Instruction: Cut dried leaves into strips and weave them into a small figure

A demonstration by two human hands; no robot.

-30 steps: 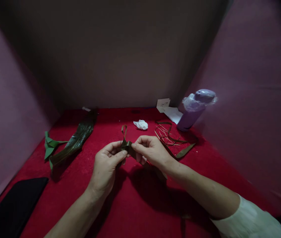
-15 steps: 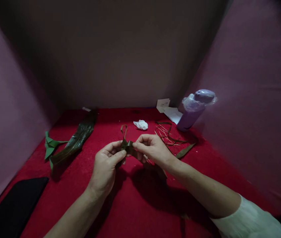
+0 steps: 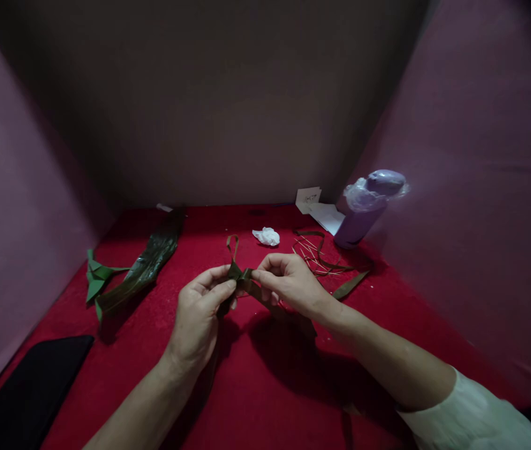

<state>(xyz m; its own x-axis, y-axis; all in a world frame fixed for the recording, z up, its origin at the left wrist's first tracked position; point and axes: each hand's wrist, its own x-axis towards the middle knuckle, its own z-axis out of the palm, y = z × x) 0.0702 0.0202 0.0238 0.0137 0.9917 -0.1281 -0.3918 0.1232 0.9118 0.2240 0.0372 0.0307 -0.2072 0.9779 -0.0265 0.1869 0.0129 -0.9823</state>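
Between my two hands is a folded green leaf strip (image 3: 237, 273), with a thin loop standing up at its top and a longer tail hanging toward the lower right. My left hand (image 3: 202, 306) pinches its left side between thumb and fingers. At the fold on the right, my right hand (image 3: 288, 281) grips the strip with thumb and forefinger. The strip is partly hidden by my fingers. Beyond my hands lies a crumpled white tissue (image 3: 266, 236) on the red cloth (image 3: 256, 400).
Long dark green leaves (image 3: 155, 256) and a folded green leaf piece (image 3: 98, 275) lie left. Thin sticks (image 3: 313, 255) and a leaf strip (image 3: 350, 285) are at right. Behind them stand a purple bottle (image 3: 361, 219) and white papers (image 3: 328, 217). A black flat object (image 3: 25, 394) lies front left.
My hands stay in nearly the same place. My left thumb has shifted slightly left, showing a little more of the folded strip.
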